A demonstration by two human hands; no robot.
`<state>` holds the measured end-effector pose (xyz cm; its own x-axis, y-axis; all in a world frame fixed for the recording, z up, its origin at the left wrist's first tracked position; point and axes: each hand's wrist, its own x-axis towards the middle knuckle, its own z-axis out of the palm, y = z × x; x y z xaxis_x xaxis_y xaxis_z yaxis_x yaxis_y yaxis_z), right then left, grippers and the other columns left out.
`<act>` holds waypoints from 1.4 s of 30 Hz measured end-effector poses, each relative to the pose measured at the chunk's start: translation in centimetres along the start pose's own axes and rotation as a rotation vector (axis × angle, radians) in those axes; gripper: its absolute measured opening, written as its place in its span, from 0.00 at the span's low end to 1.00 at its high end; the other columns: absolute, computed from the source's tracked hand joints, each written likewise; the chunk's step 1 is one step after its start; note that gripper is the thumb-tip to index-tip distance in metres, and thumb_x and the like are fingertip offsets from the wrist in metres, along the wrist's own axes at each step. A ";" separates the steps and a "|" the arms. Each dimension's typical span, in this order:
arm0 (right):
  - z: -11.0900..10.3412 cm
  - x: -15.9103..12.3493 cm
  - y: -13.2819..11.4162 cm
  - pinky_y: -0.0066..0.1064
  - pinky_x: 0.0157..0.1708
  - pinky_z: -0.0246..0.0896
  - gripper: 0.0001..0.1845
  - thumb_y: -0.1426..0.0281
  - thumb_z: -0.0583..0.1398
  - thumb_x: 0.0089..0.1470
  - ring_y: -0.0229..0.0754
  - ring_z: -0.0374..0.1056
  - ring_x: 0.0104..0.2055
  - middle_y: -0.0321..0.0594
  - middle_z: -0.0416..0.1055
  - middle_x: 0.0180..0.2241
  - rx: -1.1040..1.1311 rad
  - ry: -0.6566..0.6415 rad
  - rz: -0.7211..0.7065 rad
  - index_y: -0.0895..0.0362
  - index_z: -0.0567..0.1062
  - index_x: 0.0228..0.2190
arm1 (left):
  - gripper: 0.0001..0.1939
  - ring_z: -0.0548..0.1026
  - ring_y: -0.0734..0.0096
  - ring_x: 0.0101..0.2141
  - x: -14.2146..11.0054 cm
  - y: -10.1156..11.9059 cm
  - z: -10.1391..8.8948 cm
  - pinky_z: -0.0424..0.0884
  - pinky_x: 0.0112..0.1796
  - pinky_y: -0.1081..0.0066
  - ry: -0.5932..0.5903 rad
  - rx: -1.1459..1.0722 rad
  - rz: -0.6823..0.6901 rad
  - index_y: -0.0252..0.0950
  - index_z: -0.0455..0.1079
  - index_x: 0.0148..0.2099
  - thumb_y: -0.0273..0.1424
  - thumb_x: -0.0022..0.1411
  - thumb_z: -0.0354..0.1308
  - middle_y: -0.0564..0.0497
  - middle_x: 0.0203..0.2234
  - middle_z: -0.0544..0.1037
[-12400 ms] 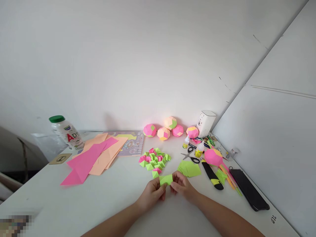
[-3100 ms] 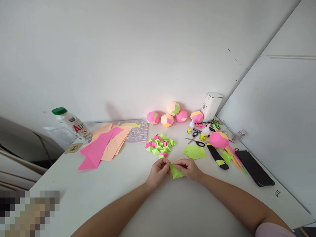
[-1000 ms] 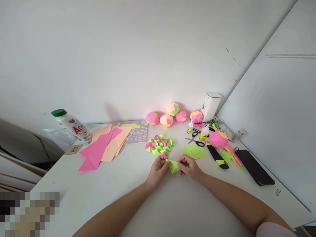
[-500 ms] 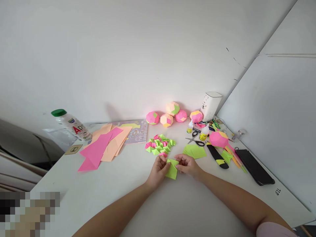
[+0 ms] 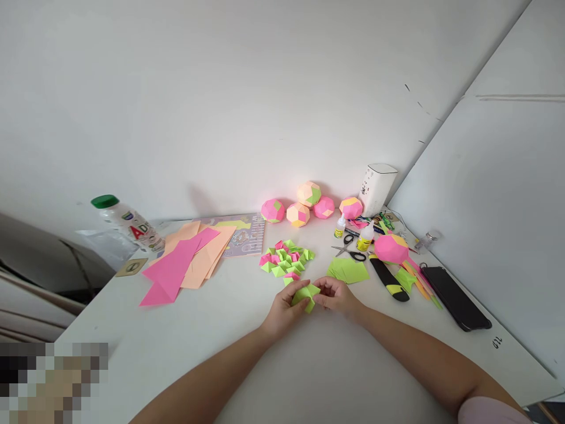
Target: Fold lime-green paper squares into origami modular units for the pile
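Note:
A small light-green paper square (image 5: 305, 292), partly folded, is held between both hands above the table. My left hand (image 5: 285, 306) pinches it from the left, thumb across its lower part. My right hand (image 5: 336, 296) grips its right corner between thumb and fingers. Just beyond my hands lies a pile of folded green and pink paper pieces (image 5: 286, 259). Flat green paper squares (image 5: 348, 271) lie fanned out behind my right hand. Parts of the held paper are hidden by my fingers.
Pink and peach paper sheets (image 5: 189, 259) and a bottle with a green cap (image 5: 130, 224) are at left. Paper balls (image 5: 298, 215) stand by the wall. Right of centre are scissors (image 5: 346, 248), glue bottles (image 5: 364, 238), a box cutter (image 5: 389, 280) and a black phone (image 5: 454, 297).
The green paper has been turned and its lower part folded up, with my left thumb moved across it. My right hand has barely moved.

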<state>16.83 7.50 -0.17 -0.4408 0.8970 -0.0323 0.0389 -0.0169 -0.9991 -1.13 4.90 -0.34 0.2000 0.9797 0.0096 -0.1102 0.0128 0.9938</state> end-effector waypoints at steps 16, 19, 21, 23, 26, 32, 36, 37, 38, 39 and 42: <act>0.0 -0.2 -0.7 0.25 0.21 0.59 0.12 0.63 0.63 0.46 0.31 0.59 0.21 0.33 0.63 0.23 -0.005 -0.009 -0.073 0.59 0.70 0.25 | 0.22 0.72 0.65 0.34 -0.1 0.4 0.3 0.69 0.33 0.69 0.035 0.026 -0.077 0.35 0.70 0.46 0.38 0.48 0.63 0.48 0.33 0.75; 0.1 -0.3 -0.8 0.24 0.20 0.59 0.12 0.63 0.62 0.47 0.32 0.59 0.20 0.32 0.61 0.21 -0.004 0.009 -0.078 0.59 0.69 0.25 | 0.20 0.72 0.66 0.33 0.0 0.4 0.3 0.69 0.33 0.70 0.045 0.039 -0.069 0.35 0.71 0.43 0.38 0.48 0.62 0.49 0.32 0.75; 0.2 -0.4 -0.8 0.25 0.20 0.59 0.12 0.63 0.62 0.47 0.32 0.59 0.20 0.31 0.61 0.21 -0.020 0.027 -0.086 0.58 0.68 0.25 | 0.18 0.72 0.67 0.33 0.0 0.3 0.3 0.68 0.33 0.70 0.040 0.058 -0.054 0.35 0.72 0.42 0.38 0.49 0.62 0.49 0.32 0.74; 0.3 -0.5 -0.7 0.25 0.20 0.59 0.13 0.62 0.62 0.47 0.32 0.59 0.20 0.31 0.60 0.21 -0.036 0.046 -0.091 0.58 0.67 0.24 | 0.15 0.71 0.68 0.33 0.0 0.3 0.2 0.68 0.34 0.70 0.020 0.098 -0.028 0.36 0.72 0.41 0.38 0.51 0.60 0.49 0.32 0.74; 0.3 -0.5 -0.5 0.24 0.19 0.59 0.14 0.62 0.62 0.46 0.31 0.59 0.20 0.30 0.61 0.21 -0.014 0.067 -0.083 0.58 0.66 0.25 | 0.14 0.70 0.68 0.33 0.0 0.5 0.1 0.67 0.34 0.70 -0.025 0.167 0.013 0.35 0.73 0.40 0.38 0.55 0.57 0.49 0.32 0.73; 0.3 -0.3 -0.3 0.24 0.18 0.59 0.13 0.64 0.63 0.46 0.31 0.59 0.19 0.30 0.63 0.22 0.034 0.058 -0.101 0.57 0.68 0.32 | 0.13 0.69 0.68 0.32 -0.1 0.8 0.0 0.66 0.34 0.71 -0.049 0.194 0.039 0.34 0.72 0.40 0.38 0.56 0.56 0.48 0.31 0.73; 0.3 -0.3 -0.5 0.24 0.18 0.58 0.11 0.64 0.62 0.47 0.32 0.59 0.18 0.30 0.62 0.19 0.005 0.030 -0.112 0.58 0.72 0.30 | 0.13 0.68 0.70 0.30 -0.1 0.8 0.1 0.65 0.32 0.72 -0.043 0.203 0.032 0.34 0.72 0.38 0.38 0.55 0.57 0.49 0.28 0.72; 0.2 -0.3 -0.5 0.24 0.18 0.58 0.10 0.64 0.62 0.47 0.32 0.59 0.18 0.31 0.63 0.19 0.005 0.032 -0.117 0.58 0.72 0.29 | 0.13 0.68 0.70 0.29 -0.1 0.9 0.1 0.65 0.31 0.72 -0.044 0.207 0.030 0.34 0.73 0.37 0.38 0.55 0.57 0.49 0.28 0.72; 0.2 -0.3 -0.5 0.24 0.18 0.58 0.10 0.64 0.63 0.47 0.32 0.59 0.18 0.31 0.63 0.19 0.007 0.034 -0.120 0.59 0.72 0.29 | 0.13 0.68 0.70 0.29 -0.1 0.9 0.1 0.65 0.31 0.72 -0.044 0.211 0.029 0.34 0.73 0.37 0.39 0.55 0.57 0.49 0.28 0.72; 0.2 -0.3 -0.5 0.24 0.18 0.58 0.10 0.64 0.63 0.47 0.32 0.59 0.18 0.31 0.63 0.19 0.008 0.036 -0.122 0.59 0.73 0.29 | 0.14 0.68 0.70 0.29 -0.1 1.0 0.1 0.64 0.31 0.72 -0.043 0.215 0.031 0.34 0.73 0.37 0.39 0.55 0.57 0.50 0.27 0.71; 0.2 -0.3 -0.4 0.25 0.18 0.58 0.11 0.64 0.63 0.46 0.32 0.60 0.18 0.31 0.63 0.19 0.008 0.042 -0.115 0.59 0.73 0.29 | 0.14 0.68 0.71 0.28 -0.1 1.0 0.2 0.64 0.30 0.73 -0.038 0.223 0.038 0.34 0.73 0.36 0.39 0.55 0.57 0.50 0.27 0.71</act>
<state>16.78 7.16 0.29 -0.4036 0.9111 0.0838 -0.0168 0.0842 -0.9963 -1.09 4.81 0.69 0.2368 0.9704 0.0470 0.0985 -0.0722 0.9925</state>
